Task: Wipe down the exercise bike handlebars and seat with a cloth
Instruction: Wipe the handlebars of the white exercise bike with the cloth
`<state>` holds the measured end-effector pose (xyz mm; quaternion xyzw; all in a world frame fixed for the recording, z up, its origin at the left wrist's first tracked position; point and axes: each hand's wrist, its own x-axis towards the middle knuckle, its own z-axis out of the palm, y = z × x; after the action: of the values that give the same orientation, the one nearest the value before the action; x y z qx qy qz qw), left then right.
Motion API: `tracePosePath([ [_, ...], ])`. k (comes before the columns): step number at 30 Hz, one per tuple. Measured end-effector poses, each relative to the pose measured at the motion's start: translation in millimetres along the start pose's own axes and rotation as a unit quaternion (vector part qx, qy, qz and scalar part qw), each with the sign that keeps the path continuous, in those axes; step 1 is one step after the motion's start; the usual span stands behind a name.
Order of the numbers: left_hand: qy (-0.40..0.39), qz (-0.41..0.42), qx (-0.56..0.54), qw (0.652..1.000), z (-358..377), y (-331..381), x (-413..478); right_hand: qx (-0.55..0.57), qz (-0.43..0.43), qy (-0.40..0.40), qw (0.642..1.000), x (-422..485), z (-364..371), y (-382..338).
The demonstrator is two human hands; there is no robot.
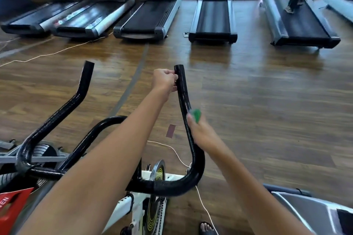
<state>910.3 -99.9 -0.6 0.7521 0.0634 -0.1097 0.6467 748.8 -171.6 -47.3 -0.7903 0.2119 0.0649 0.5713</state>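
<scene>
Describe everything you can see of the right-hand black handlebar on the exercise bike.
The right handlebar is a black tube, seemingly wrapped in glossy tape. It curves out from the bike's centre, bends sharply, then runs forward to a blunt open end. The left hand grips it near the tip; the right hand presses a green cloth against its middle. The tape looks scuffed there.

Glossy black wrapped handlebars (tape-like, slightly rough), green cloth, shiny wood-look floor

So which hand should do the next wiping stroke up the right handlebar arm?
The right hand: it holds the green cloth against the black taped right handlebar arm, midway up. The left hand only grips the bar near its tip, steadying it, with no cloth.
</scene>
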Motion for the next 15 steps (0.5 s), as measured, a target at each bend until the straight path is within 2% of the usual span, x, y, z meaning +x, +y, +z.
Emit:
tracePosePath([
  [2,0.014,0.0,0.005,1.0,2,0,-2,0.022,-0.025,0.032,0.999,32,4,-15],
  [5,0.021,-0.004,0.001,1.0,2,4,-5,0.042,-0.021,0.03,0.998,44,5,-17],
  [9,0.009,-0.009,0.005,1.0,1,7,-8,-0.006,0.005,0.044,0.999,-41,9,24],
  [11,0.012,-0.007,0.014,1.0,2,6,-5,0.014,0.004,0.058,0.998,-83,19,42],
  [15,0.011,0.003,0.022,1.0,0,5,-8,0.035,0.032,0.099,0.994,-64,21,28],
])
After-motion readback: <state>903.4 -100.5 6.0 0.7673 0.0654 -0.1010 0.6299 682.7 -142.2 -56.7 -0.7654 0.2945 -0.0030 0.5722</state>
